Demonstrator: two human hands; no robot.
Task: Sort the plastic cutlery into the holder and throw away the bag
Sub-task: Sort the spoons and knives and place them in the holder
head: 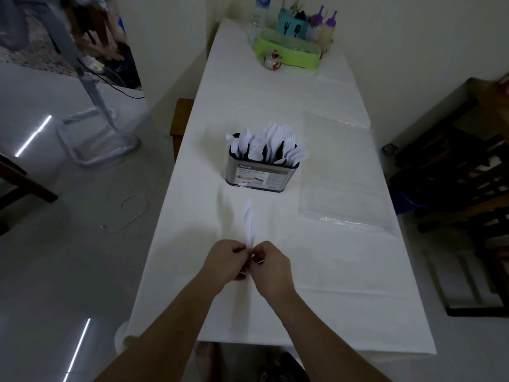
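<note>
A white plastic knife (248, 220) points away from me over the white table. Both hands pinch its near end: my left hand (224, 261) from the left, my right hand (271, 264) from the right. Beyond it stands a metal cutlery holder (261, 176) with a printed label, packed with several white plastic spoons and forks (268, 144). An empty clear plastic bag (340, 172) lies flat on the table to the right of the holder.
A green tray (287, 52) with bottles, a blue utensil pot and a small ceramic jar stands at the table's far end. A metal stand is on the floor at left, dark wooden furniture at right. My bare foot shows below the near table edge.
</note>
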